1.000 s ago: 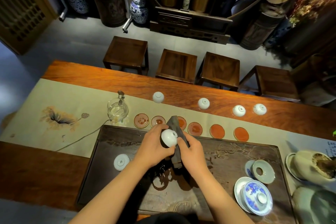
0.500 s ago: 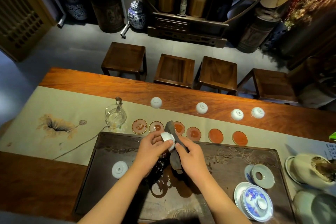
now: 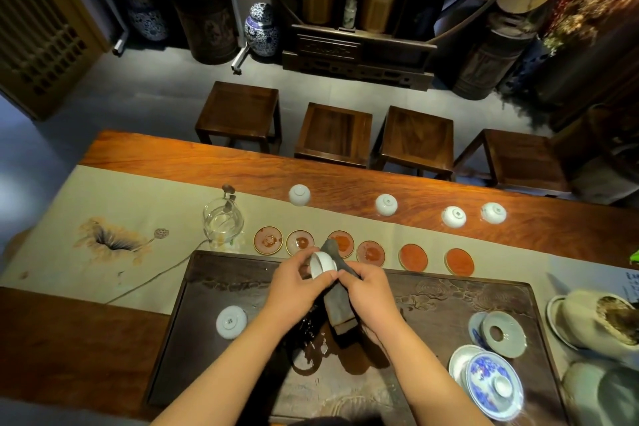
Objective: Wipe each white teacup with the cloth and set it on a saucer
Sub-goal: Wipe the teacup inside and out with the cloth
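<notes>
Looking down from the head camera, the person's left hand (image 3: 295, 282) is curling its fingers around a small white teacup (image 3: 323, 264), gripping it by the rim with the thumb near the front edge, and the cup is tilting on its side above the far edge of the dark wooden tea tray (image 3: 221, 287). The right hand (image 3: 368, 290) is closing around a dark grey cloth (image 3: 337, 301), its fingertips pinching the fabric against the cup's side while the rest of the cloth is hanging down toward the tray. Just beyond the hands, a row of six round reddish saucers (image 3: 413, 258) is lying on the pale table runner (image 3: 138, 211), all of them bare, and the cloth's upper end is partly covering the third one from the left. Farther back, four more white cups (image 3: 386, 205) are sitting upside down along the edge of the runner and the wooden table (image 3: 345, 176). Another white cup (image 3: 231, 322) is resting upside down on the left part of the tray, well apart from the hands. A glass pitcher (image 3: 223, 225) is standing at the left end of the saucer row, and a blue-and-white lidded bowl (image 3: 492, 386) is sitting on the tray's near right corner.
</notes>
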